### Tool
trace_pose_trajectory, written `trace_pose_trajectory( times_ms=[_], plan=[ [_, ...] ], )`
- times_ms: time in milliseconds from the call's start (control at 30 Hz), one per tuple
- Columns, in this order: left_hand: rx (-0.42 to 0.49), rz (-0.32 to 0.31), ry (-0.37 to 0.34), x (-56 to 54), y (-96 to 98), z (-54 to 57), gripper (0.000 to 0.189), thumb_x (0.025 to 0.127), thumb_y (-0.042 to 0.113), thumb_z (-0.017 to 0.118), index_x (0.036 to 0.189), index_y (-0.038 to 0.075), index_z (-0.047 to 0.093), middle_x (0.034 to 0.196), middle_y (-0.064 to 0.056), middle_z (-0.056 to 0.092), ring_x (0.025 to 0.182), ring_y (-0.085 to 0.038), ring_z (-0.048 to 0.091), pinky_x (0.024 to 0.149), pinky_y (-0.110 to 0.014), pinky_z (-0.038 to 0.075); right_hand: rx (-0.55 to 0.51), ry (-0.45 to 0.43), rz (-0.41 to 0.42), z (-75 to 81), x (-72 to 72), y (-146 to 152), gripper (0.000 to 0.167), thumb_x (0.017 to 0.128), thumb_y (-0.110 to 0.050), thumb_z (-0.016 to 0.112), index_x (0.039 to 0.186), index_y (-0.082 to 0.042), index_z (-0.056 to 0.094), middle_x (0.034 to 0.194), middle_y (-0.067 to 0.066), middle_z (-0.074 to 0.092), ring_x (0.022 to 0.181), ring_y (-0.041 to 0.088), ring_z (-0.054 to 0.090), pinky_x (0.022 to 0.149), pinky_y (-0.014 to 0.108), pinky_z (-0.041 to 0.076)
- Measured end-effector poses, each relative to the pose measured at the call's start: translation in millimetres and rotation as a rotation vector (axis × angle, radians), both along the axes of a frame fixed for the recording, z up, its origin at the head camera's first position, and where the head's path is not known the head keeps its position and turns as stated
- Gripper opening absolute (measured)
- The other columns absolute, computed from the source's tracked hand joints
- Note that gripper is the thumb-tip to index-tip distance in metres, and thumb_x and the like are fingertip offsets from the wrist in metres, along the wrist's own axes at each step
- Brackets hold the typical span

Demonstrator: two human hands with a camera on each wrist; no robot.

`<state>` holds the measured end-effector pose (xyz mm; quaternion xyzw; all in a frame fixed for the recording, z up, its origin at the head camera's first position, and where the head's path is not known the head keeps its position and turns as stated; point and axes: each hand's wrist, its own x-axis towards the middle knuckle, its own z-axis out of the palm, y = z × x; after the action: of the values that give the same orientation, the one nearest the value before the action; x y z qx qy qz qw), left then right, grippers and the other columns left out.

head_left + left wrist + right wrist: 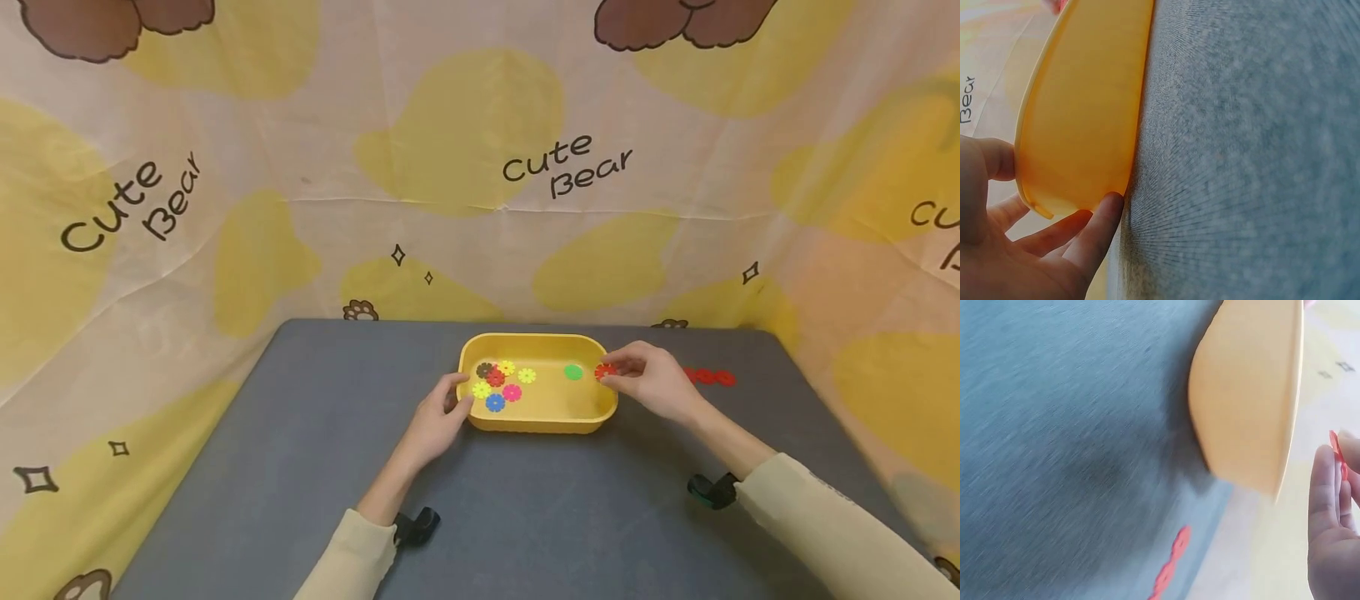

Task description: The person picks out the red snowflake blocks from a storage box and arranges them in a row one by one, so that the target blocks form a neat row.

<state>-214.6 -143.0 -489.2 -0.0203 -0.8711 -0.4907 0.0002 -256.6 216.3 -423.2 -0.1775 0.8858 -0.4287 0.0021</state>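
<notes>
A yellow tray [555,425] with raised sides stands on the table. My left hand [437,421] grips its left end, thumb at the rim and fingers against the outer wall [1079,125]. Over the tray's right end, my right hand [656,379] pinches a red notched disc [604,372] between thumb and fingers; in the right wrist view the disc [1337,453] shows edge-on. Several notched discs lie in the tray's left part, among them a blue disc [495,403], a pink disc [512,392] and a yellow disc [527,376]. Farther right lies a green disc [573,372].
Right of the tray, several red discs [705,377] lie in a row on the grey table [570,517], partly hidden by my right hand in the head view. A printed cloth [450,150] hangs around the table's back and sides.
</notes>
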Motion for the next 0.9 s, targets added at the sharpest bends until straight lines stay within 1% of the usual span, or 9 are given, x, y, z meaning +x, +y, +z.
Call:
trace_pose_trajectory(
  times_ms=[167,367,433,500,600,700,800,900],
  plan=[
    [-0.007,-0.011,0.009,-1.0,0.0,1.3,0.042,0.103,0.033,0.059,0.143,0.021,0.053,0.137,-0.012,0.060,0.122,-0.029,0.059,0.096,-0.053,0.049,-0.011,0.004,-0.061,0.3,4.6,29.5,0.034,0.089,-0.024,0.081,0.116,-0.006,0.073,0.111,0.010,0.066,0.091,0.019,0.067,0.073,0.024,0.056],
    [-0.001,-0.012,0.004,0.4,0.3,3.0,0.043,0.103,0.033,0.059,0.144,0.020,0.053,0.139,-0.013,0.059,0.124,-0.031,0.058,0.097,-0.054,0.049,-0.023,0.011,-0.151,5.3,9.1,64.8,0.040,0.091,-0.026,0.079,0.120,-0.001,0.071,0.110,0.016,0.072,0.087,0.002,0.067,0.072,0.020,0.055],
    [-0.008,-0.009,0.001,0.4,0.3,2.5,0.042,0.103,0.033,0.059,0.144,0.021,0.053,0.138,-0.013,0.059,0.122,-0.030,0.058,0.096,-0.054,0.049,-0.018,0.017,-0.179,6.5,10.8,77.4,0.042,0.091,-0.029,0.078,0.122,-0.002,0.070,0.112,0.016,0.072,0.087,0.000,0.066,0.071,0.019,0.054],
    [-0.010,-0.001,-0.006,0.2,0.5,2.2,0.042,0.103,0.033,0.059,0.143,0.022,0.053,0.138,-0.012,0.059,0.122,-0.030,0.058,0.096,-0.053,0.049,-0.012,0.024,-0.205,6.6,11.7,89.9,0.043,0.092,-0.032,0.077,0.123,-0.003,0.070,0.117,0.013,0.070,0.088,-0.001,0.065,0.071,0.019,0.053],
    [-0.015,0.008,-0.011,0.1,0.8,2.1,0.042,0.103,0.033,0.059,0.143,0.023,0.053,0.137,-0.012,0.059,0.122,-0.029,0.058,0.095,-0.053,0.049,0.007,0.029,-0.244,4.1,12.3,108.0,0.045,0.093,-0.035,0.076,0.125,-0.005,0.069,0.124,0.010,0.061,0.089,-0.001,0.062,0.071,0.019,0.051],
    [-0.016,0.005,-0.012,0.0,1.6,2.8,0.042,0.103,0.034,0.058,0.144,0.024,0.052,0.137,-0.012,0.059,0.121,-0.029,0.059,0.094,-0.052,0.050,0.025,0.031,-0.289,-0.8,11.0,125.3,0.047,0.094,-0.037,0.075,0.128,-0.006,0.068,0.125,0.002,0.057,0.090,-0.004,0.059,0.069,0.019,0.050],
    [-0.013,0.000,-0.014,0.3,2.1,3.5,0.042,0.103,0.034,0.058,0.144,0.024,0.052,0.136,-0.012,0.060,0.119,-0.029,0.059,0.093,-0.051,0.050,0.005,0.033,-0.314,-7.2,7.2,140.4,0.047,0.094,-0.034,0.075,0.128,-0.003,0.067,0.116,-0.009,0.063,0.087,-0.004,0.059,0.068,0.020,0.050],
    [-0.008,-0.002,-0.013,0.4,2.0,3.0,0.042,0.104,0.033,0.058,0.144,0.023,0.052,0.138,-0.013,0.058,0.123,-0.031,0.058,0.096,-0.054,0.049,-0.053,0.046,-0.312,-15.8,1.1,153.3,0.046,0.094,-0.026,0.075,0.128,0.003,0.065,0.103,-0.020,0.069,0.085,-0.003,0.061,0.067,0.019,0.051]
  ],
)
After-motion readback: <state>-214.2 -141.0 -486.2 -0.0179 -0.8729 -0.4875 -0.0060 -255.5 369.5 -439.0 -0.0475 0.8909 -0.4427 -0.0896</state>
